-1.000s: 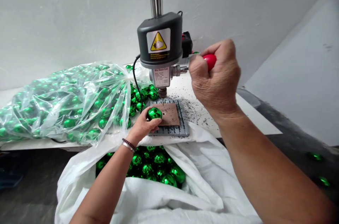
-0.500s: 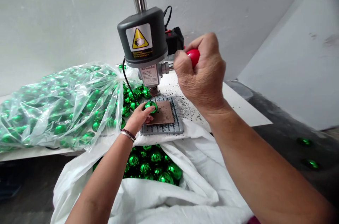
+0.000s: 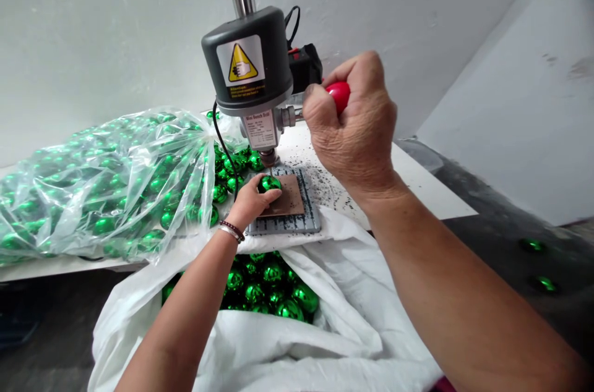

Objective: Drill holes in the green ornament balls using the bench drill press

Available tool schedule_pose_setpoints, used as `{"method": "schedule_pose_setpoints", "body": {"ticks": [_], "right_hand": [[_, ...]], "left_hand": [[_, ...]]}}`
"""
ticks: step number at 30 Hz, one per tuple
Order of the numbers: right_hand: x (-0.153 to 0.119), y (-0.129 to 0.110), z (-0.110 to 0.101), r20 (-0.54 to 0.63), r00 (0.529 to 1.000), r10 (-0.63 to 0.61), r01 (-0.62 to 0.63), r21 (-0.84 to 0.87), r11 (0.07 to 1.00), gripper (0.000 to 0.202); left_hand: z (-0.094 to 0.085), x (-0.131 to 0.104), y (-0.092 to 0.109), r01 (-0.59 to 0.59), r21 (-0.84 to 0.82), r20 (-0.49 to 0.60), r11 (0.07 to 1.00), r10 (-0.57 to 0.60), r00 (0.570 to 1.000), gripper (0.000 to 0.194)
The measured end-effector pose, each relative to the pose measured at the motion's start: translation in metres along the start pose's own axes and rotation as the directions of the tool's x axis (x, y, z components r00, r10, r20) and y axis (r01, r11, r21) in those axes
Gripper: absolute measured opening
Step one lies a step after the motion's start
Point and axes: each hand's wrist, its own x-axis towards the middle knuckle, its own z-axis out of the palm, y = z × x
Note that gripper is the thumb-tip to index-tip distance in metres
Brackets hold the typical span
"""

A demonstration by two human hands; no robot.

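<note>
My left hand holds a shiny green ball between thumb and fingers, over a brown board on the drill's grey base. The ball sits under the chuck of a dark grey bench drill. My right hand is wrapped round the red knob of the drill's lever, right of the drill head. Where the bit meets the ball is too small to make out.
A clear plastic bag of green balls lies at the left, with loose balls beside it. A white cloth sack with more balls hangs in front. Dark shavings dot the white table. Two balls lie on the floor.
My left hand has moved slightly right with the ball, which now sits beneath the chuck. My right hand stays on the red knob, almost unmoved.
</note>
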Motion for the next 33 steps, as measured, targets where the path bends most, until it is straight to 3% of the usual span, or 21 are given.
{"method": "schedule_pose_setpoints", "body": {"ticks": [3,5,12,18,21,27,33], "right_hand": [[0.000,0.000,0.000,-0.001,1.000,0.002,-0.002,0.001,1.000,0.022],[0.000,0.000,0.000,-0.003,1.000,0.005,-0.005,0.006,1.000,0.020],[0.001,0.000,0.000,-0.013,1.000,0.010,-0.010,0.008,1.000,0.022],[0.001,-0.002,0.000,-0.008,1.000,-0.009,0.009,-0.016,1.000,0.021],[0.001,-0.004,-0.001,-0.007,1.000,-0.002,0.002,-0.038,0.999,0.020],[0.002,-0.006,-0.002,0.021,0.998,0.052,-0.051,-0.051,0.997,0.018],[0.001,-0.005,0.000,-0.008,0.999,0.037,-0.038,-0.040,0.998,0.020]], "left_hand": [[-0.002,0.003,0.004,-0.122,0.174,-0.025,0.977,0.128,0.991,0.066],[-0.004,0.006,0.003,-0.133,0.201,-0.014,0.971,0.138,0.990,0.065],[-0.014,0.021,-0.005,-0.044,0.007,0.158,0.999,0.042,0.986,0.044],[-0.016,0.024,0.001,-0.044,0.012,0.182,0.999,0.041,0.982,0.040],[-0.016,0.020,0.006,-0.070,0.121,0.162,0.990,0.050,0.985,0.044],[-0.006,0.010,0.008,-0.164,0.344,-0.010,0.924,0.178,0.984,0.067],[0.002,0.009,-0.003,-0.178,0.125,0.064,0.976,0.171,0.983,0.068]]}}
